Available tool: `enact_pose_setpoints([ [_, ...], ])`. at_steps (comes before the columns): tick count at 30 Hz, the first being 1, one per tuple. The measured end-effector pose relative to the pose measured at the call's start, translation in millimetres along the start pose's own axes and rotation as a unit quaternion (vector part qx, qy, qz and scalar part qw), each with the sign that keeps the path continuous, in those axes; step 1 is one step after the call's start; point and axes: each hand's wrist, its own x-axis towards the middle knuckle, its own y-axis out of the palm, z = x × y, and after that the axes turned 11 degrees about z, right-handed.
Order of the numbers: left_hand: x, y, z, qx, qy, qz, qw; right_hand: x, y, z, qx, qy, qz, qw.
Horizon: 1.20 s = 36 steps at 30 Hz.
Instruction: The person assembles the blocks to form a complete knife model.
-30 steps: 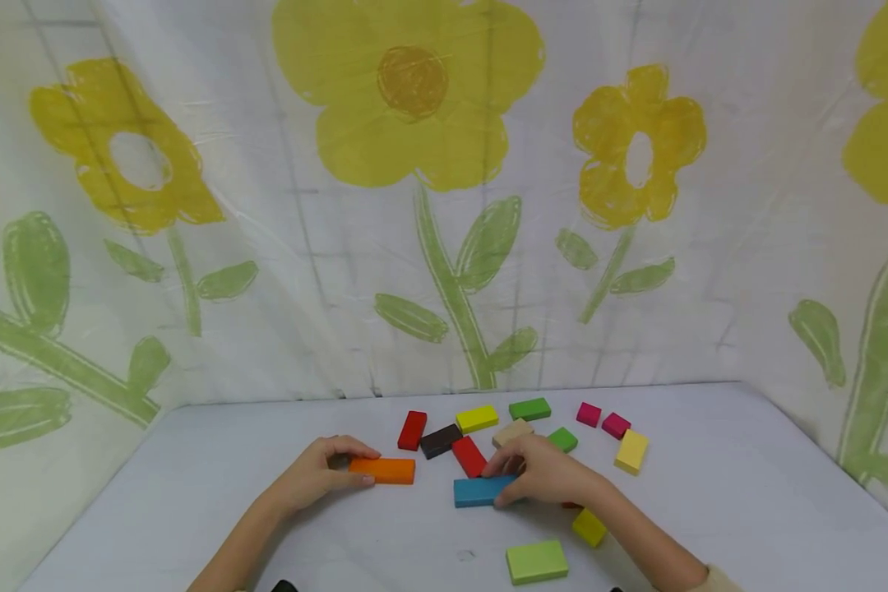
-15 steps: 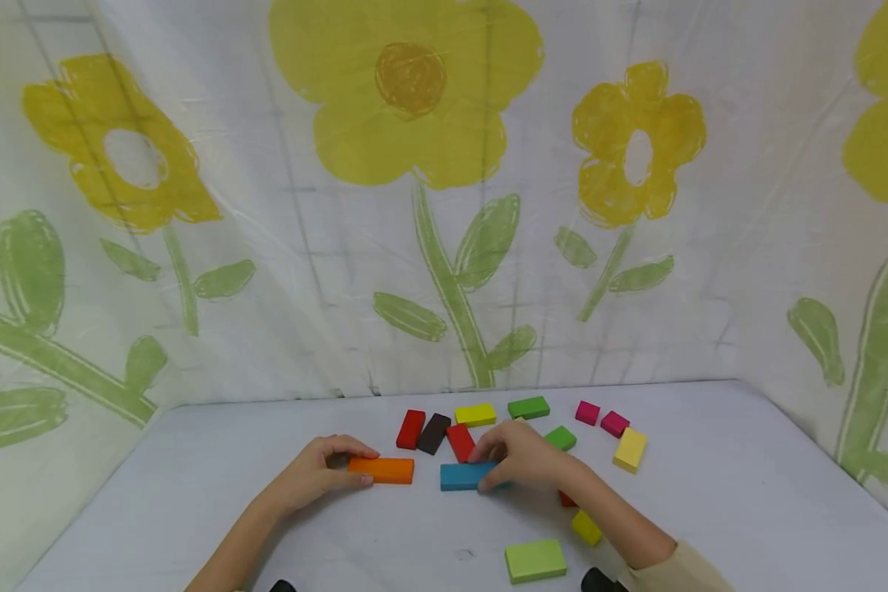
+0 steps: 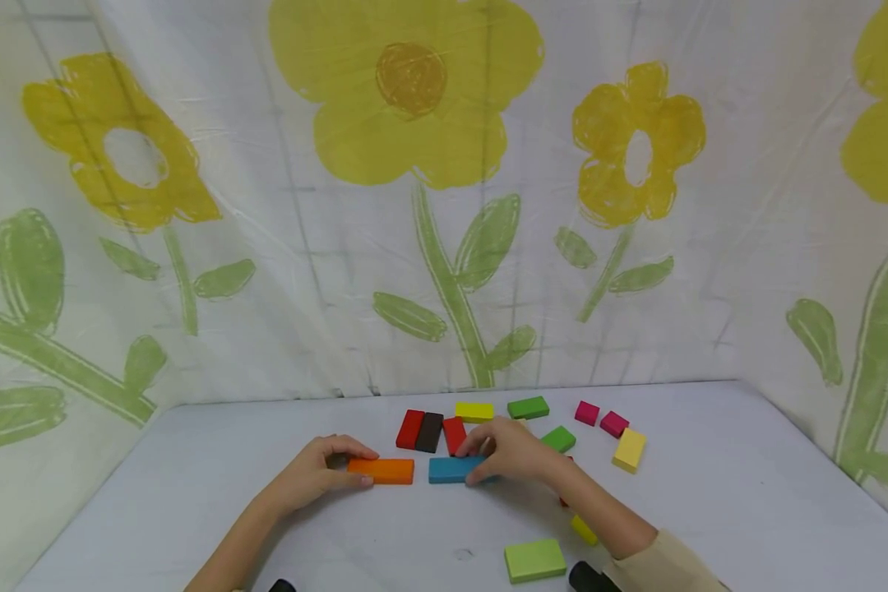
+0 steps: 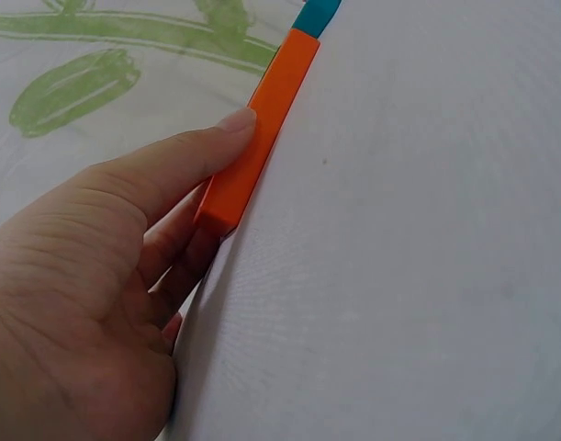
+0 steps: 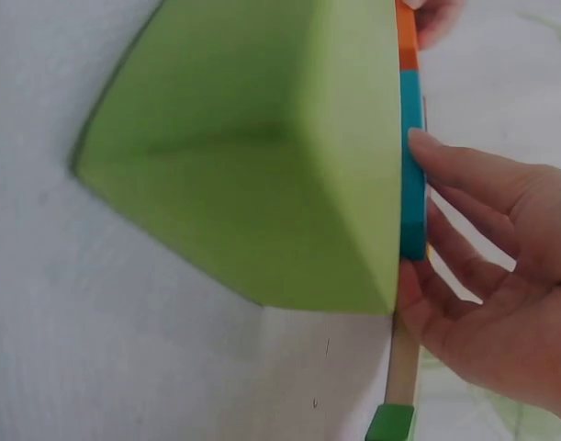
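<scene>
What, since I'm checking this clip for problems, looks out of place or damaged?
Only a small grey mark on the white table, left of the light green block; it interrupts the plain surface, though stain or crease I can't tell. The held orange block and blue block look nearly in line. Nothing looks spilled.

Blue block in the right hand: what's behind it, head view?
Behind the blue block lie a red block and a dark brown block, with a yellow block farther back. The right hand hides the blue block's right end and whatever lies directly behind there.
</scene>
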Motion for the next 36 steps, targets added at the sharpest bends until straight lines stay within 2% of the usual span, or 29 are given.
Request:
enact_pose_setpoints([
  [14, -0.7, -0.2, -1.5, -0.001, 0.01, 0.002, 1.0, 10.0, 5.7, 1.2, -0.001, -0.036, 0.004, 0.9993],
  [25, -0.9, -0.5, -1.6, 0.004, 0.017, 0.004, 0.9998, 11.3, 9.7, 7.7, -0.002, -0.025, 0.01, 0.9996],
  [36, -0.1, -0.2, -1.8, 0.005, 0.013, -0.001, 0.9999, 12.1, 13.2, 10.5, -0.004, -0.012, -0.001, 0.9999],
])
